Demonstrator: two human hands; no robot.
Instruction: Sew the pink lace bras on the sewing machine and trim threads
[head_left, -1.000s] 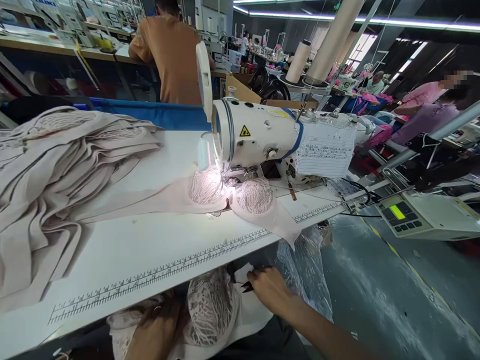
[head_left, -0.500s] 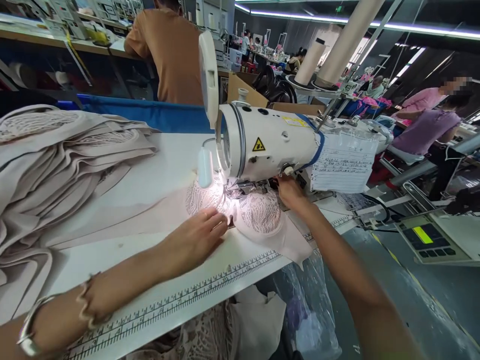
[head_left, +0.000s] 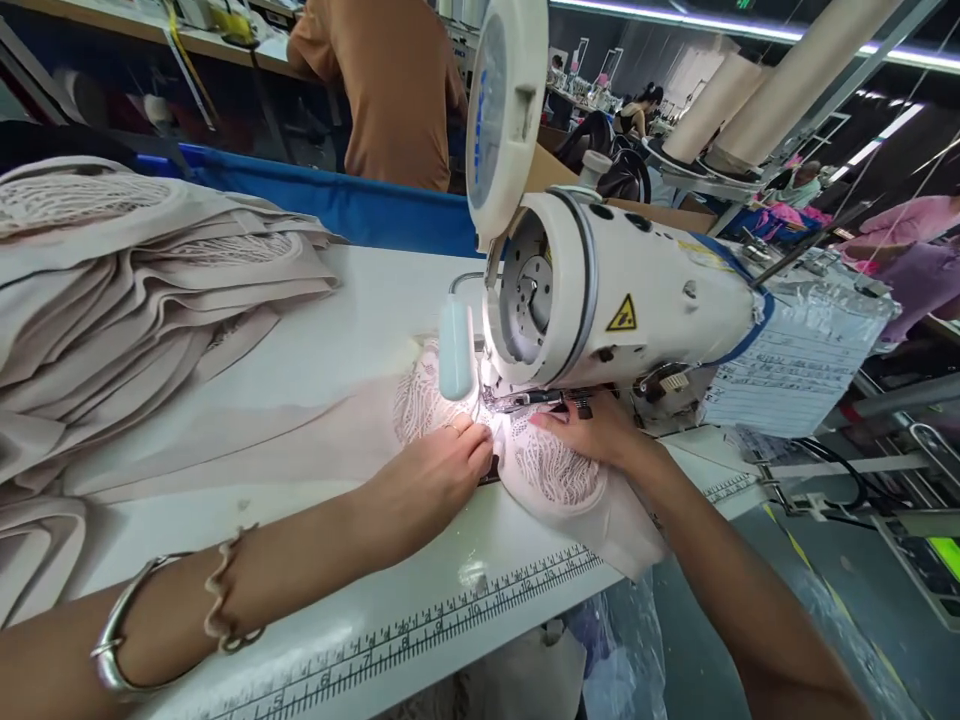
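Note:
A pale pink lace bra (head_left: pixel 559 465) lies on the sewing machine bed, its middle under the lit needle area. My left hand (head_left: pixel 435 475) is closed on the fabric at the bra's centre, just in front of the presser foot (head_left: pixel 517 402). On the right cup rests my right hand (head_left: pixel 600 430), thumb and finger apart against the lace. Its other fingers are partly hidden beneath the head of the white sewing machine (head_left: pixel 637 290). To the left, a long pale band (head_left: pixel 285 445) trails from the bra across the white table (head_left: pixel 375 300).
A stack of pale bra pieces (head_left: pixel 150 290) covers the table's left side. A small lamp (head_left: pixel 454 350) stands by the needle, and a printed ruler (head_left: pixel 420 635) runs along the front edge. Thread cones (head_left: pixel 712 110) rise at the back right. A co-worker (head_left: pixel 397 90) sits beyond a blue cloth (head_left: pixel 337 205).
My right hand has moved from behind the machine's knob area onto the right cup. My left hand stays at the bra's centre. The view has come closer and turned.

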